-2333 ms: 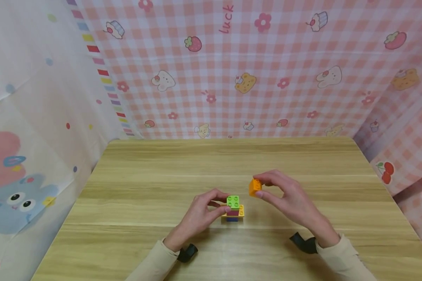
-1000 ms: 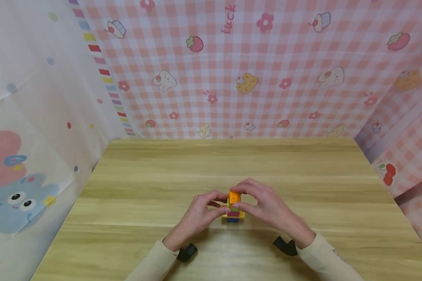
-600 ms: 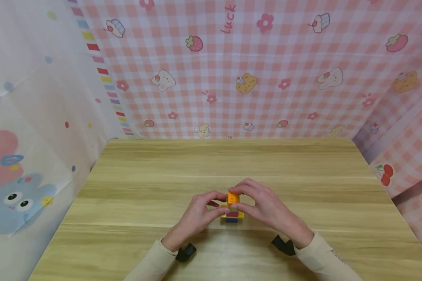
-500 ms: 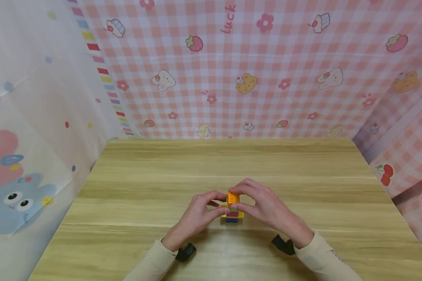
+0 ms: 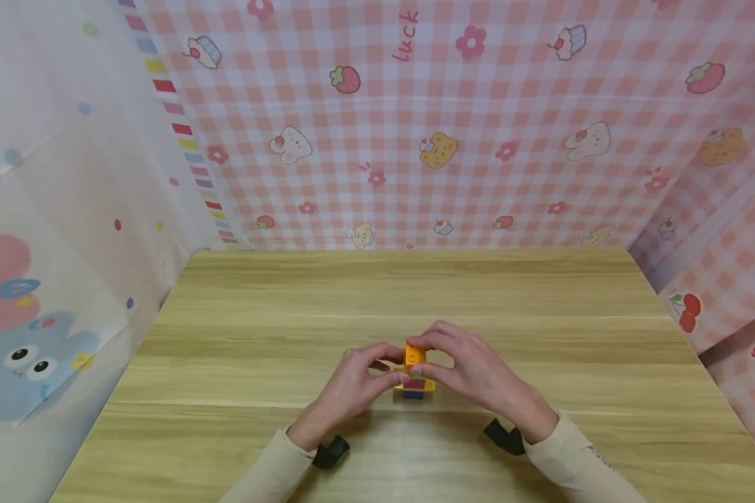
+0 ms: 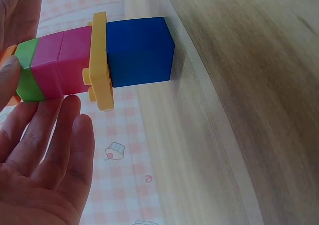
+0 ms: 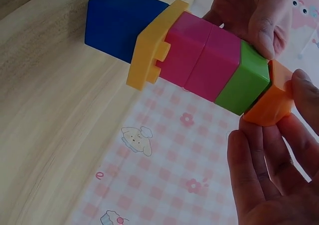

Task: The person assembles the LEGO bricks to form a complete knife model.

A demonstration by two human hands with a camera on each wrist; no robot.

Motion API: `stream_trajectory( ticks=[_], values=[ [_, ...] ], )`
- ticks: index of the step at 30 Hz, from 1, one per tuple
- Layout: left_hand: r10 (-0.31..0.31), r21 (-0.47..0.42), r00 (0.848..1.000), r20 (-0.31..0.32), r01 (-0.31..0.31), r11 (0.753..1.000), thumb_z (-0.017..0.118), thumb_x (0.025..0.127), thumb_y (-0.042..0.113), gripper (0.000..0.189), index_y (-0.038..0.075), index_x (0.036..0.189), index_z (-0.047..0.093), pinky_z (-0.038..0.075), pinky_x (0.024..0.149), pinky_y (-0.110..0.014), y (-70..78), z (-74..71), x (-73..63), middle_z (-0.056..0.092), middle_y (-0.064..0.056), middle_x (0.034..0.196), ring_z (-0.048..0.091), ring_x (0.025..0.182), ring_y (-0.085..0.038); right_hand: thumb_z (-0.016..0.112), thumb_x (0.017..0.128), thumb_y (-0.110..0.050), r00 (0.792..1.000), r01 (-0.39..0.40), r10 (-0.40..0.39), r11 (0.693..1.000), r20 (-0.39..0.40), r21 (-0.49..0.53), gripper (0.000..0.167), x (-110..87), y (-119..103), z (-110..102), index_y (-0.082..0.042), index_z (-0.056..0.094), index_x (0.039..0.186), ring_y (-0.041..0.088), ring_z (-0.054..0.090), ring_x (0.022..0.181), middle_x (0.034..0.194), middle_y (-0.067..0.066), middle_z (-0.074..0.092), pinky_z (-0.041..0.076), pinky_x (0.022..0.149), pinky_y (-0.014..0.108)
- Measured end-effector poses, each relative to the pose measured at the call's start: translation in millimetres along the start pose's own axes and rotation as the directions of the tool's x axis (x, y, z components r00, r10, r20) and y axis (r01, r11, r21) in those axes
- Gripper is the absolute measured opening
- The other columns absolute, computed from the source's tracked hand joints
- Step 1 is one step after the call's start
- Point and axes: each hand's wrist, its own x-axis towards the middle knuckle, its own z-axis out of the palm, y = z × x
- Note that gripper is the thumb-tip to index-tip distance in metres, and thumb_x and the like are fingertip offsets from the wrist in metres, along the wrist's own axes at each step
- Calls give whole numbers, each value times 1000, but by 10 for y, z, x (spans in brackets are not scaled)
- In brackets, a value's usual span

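Observation:
A tower of toy building bricks stands upright on the table. Its blue brick (image 6: 139,51) is lowest, under a flat yellow plate (image 6: 100,60) that juts out past the sides. Two magenta bricks (image 7: 212,60) and a light green brick (image 7: 243,80) rise above that. My left hand (image 5: 349,384) steadies the tower from the left, thumb and fingers pinching it at the green brick. From the right, my right hand (image 5: 478,367) pinches an orange brick (image 7: 274,98) at the very top. Between orange and green a thin dark gap shows in the right wrist view.
The wooden table (image 5: 258,314) spreads around both hands. Behind it hangs a pink checked cloth (image 5: 377,140), with a white printed cloth (image 5: 56,175) at the left. Black straps (image 5: 331,453) show at the wrists.
My right hand has brought the orange brick leftward from beside the tower onto its top, covering the green brick's studs. During the last half second both hands have stayed nearly still.

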Motion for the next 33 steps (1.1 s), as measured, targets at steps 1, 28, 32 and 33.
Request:
stream_trajectory(
  ticks=[1, 28, 32, 33],
  values=[
    [1, -2, 1000, -1, -1, 1000, 75, 96, 16, 25, 6, 119, 73, 60, 90, -34, 1, 0, -1, 75, -6, 116, 70, 107, -21, 83, 89, -18, 1000, 3, -3, 1000, 3, -3, 34, 2, 0, 1, -6, 74, 120, 11, 67, 93, 108, -3, 71, 59, 78, 28],
    [14, 99, 999, 31, -17, 995, 76, 97, 19, 24, 7, 117, 72, 59, 92, -36, 28, 23, 55, 76, -4, 116, 70, 105, -18, 84, 87, -15, 998, 60, -60, 998, 3, -24, 47, -159, 161, 20, -8, 69, 131, 15, 69, 100, 114, -1, 68, 61, 87, 34],
    [-23, 94, 999, 38, 19, 995, 76, 97, 21, 29, 8, 122, 70, 58, 93, -36, 19, 36, 28, 75, -3, 118, 69, 106, -17, 81, 91, -13, 999, 22, -23, 999, 29, 31, 52, -224, 192, 49, -11, 64, 140, 15, 68, 105, 122, -1, 67, 61, 89, 37],
    [-35, 92, 999, 38, 32, 995, 76, 97, 23, 31, 9, 125, 70, 58, 94, -37, 18, 38, 22, 74, -3, 119, 69, 107, -17, 80, 92, -14, 999, -3, 1, 999, 39, 53, 53, -231, 194, 56, -11, 62, 142, 14, 68, 107, 124, -1, 67, 60, 90, 37]
  ],
)
